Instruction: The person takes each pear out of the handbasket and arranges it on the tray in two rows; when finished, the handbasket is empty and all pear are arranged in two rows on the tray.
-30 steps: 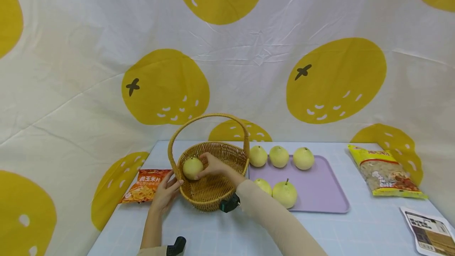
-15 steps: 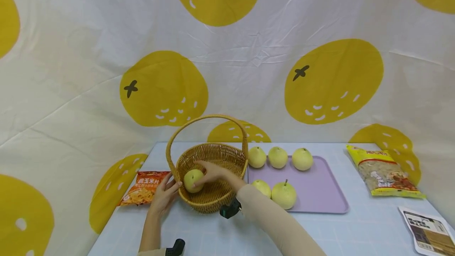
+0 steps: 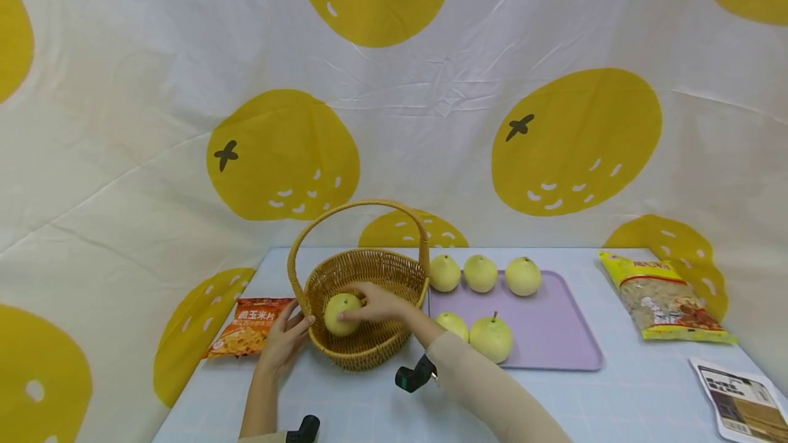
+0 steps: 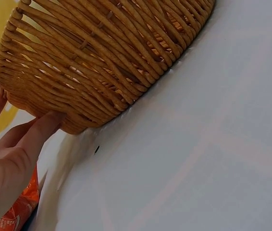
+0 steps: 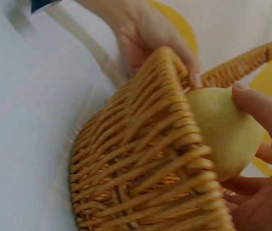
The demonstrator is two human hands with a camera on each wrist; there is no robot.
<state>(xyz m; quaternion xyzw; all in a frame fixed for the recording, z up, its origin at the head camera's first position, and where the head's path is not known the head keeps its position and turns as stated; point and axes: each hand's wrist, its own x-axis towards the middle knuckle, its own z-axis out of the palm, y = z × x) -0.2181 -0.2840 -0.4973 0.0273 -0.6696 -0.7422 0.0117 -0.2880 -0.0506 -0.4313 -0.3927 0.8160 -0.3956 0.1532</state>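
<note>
A pale yellow-green pear is inside the wicker basket, toward its left side. My right hand reaches in over the basket and grips the pear, thumb on the near side and fingers round the far side. In the right wrist view, the pear shows just past the woven rim, between thumb and fingers. My left hand holds the basket's left rim beside the base of its arched handle. The left wrist view shows its fingertips pressed against the outer weave, with the thumb up at the rim.
A lilac tray stands right of the basket with several pears, including a stemmed one at the front. An orange snack bag lies left of the basket. On the far right are a yellow food bag and a white-and-brown packet.
The pear and my right hand have gone lower into the basket, then slightly right. My left hand stays at the rim.
</note>
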